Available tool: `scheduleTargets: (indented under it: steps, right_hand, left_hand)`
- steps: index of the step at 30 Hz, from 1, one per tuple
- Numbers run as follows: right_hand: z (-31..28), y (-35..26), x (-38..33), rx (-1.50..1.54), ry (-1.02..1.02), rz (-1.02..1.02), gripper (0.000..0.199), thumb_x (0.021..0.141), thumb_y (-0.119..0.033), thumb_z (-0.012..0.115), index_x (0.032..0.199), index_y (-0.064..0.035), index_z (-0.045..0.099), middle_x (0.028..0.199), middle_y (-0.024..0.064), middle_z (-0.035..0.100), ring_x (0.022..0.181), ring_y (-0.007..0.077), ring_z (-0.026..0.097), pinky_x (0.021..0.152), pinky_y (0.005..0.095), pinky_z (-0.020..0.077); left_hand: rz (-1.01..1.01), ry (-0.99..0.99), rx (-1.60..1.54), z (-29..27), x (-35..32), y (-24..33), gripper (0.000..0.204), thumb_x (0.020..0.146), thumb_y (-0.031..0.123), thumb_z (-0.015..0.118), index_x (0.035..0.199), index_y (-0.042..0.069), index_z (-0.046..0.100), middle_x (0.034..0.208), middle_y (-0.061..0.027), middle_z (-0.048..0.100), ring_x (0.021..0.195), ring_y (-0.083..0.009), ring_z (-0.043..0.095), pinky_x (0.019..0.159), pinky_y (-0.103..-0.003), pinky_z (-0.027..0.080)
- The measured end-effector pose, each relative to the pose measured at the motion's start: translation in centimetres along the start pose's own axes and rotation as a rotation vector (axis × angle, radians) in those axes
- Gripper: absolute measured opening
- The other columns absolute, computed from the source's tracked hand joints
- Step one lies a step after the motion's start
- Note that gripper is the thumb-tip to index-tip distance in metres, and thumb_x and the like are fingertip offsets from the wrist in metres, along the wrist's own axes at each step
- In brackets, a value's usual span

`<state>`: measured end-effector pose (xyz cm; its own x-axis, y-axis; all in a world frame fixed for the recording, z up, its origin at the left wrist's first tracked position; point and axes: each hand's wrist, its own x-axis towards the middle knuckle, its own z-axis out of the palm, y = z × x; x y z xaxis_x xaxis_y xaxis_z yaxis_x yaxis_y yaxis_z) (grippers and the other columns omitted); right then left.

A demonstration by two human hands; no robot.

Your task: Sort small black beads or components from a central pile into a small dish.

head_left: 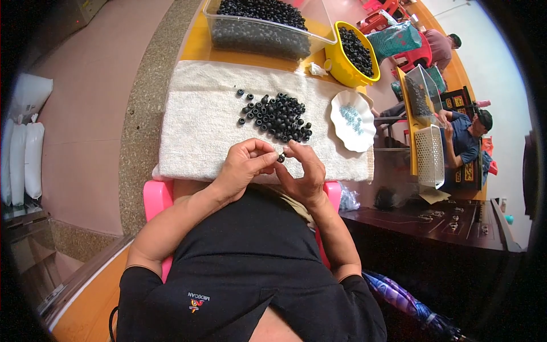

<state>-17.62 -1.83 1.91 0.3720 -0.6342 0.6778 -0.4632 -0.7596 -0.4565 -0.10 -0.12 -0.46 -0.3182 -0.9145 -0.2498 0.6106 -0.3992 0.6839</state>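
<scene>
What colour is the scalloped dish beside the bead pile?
The scalloped dish is white; it shows best in the head view.

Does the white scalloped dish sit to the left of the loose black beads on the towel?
No, the white dish sits to the right of the loose black beads.

Towel (194, 125) on the table (192, 43), bead pile (279, 117) on the towel, dish (341, 108) of small pieces (350, 118) right of the pile, bin (322, 38) beyond the towel, basin (336, 65) right of the bin, left hand (242, 165) and right hand (307, 174) nearer than the pile, bead (281, 158) at their fingertips.
</scene>
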Motion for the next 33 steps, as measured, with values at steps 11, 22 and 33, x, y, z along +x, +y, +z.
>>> scheduleTargets:
  steps: [11,22,33]
  right_hand:
    - [-0.9,-0.3,0.6,-0.013,-0.088,-0.008,0.068,0.065,0.003,0.080,0.128,0.0025,0.053,0.088,0.0142,0.066,0.076,0.0266,0.067,0.064,0.0346,0.0543]
    - [-1.3,-0.5,0.7,-0.042,-0.221,-0.011,0.065,0.067,0.004,0.076,0.128,0.0026,0.052,0.082,0.0109,0.064,0.069,0.0240,0.064,0.062,0.0326,0.0528]
    - [-0.8,-0.3,0.2,0.113,-0.128,0.090,0.048,0.070,0.003,0.078,0.115,-0.0021,0.061,0.087,0.0134,0.064,0.073,0.0259,0.065,0.062,0.0331,0.0528]
  left_hand:
    - [-0.004,0.032,0.013,0.4,-0.2,0.3,0.015,0.090,0.006,0.069,0.099,0.001,0.059,0.087,-0.0057,0.067,0.076,-0.0105,0.064,0.071,-0.022,0.054]
    - [0.010,0.015,0.081,0.3,-0.3,-0.1,0.016,0.088,0.007,0.071,0.097,0.001,0.058,0.082,-0.0044,0.066,0.073,-0.0095,0.063,0.068,-0.022,0.052]
    - [0.014,0.038,0.101,0.3,-0.2,-0.1,0.013,0.090,0.007,0.068,0.096,0.002,0.058,0.088,-0.0066,0.067,0.077,-0.0111,0.066,0.069,-0.023,0.056]
